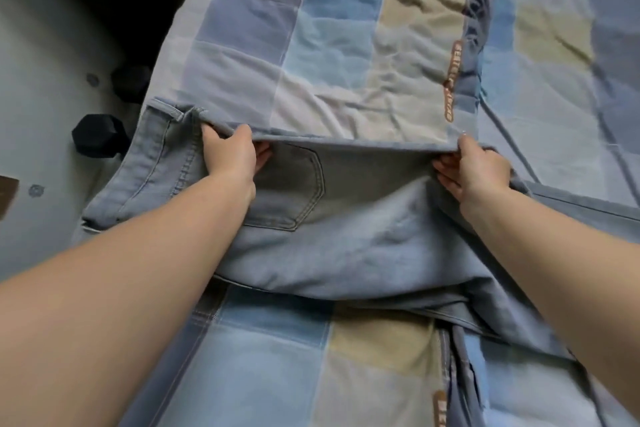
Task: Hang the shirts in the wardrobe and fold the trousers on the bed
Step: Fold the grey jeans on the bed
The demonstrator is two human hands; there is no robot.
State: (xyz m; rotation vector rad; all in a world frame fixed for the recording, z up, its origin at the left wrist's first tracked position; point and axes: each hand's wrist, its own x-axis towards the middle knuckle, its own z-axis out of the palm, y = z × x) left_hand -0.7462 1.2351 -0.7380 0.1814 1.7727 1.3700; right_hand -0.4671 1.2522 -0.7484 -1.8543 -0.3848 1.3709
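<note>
A pair of light blue jeans (346, 246) lies across the bed, back pocket up, its waistband toward the left edge and a leg running off to the right. My left hand (230, 154) pinches the far edge of the jeans near the waistband, thumb on top and fingers underneath. My right hand (472, 170) pinches the same far edge further right. The edge is lifted slightly off the bed between both hands.
The bed carries a quilt (346, 28) of blue, beige and white squares. Left of the bed is grey floor (41, 80) with two black dumbbell heads (98, 135) close to the bed's edge.
</note>
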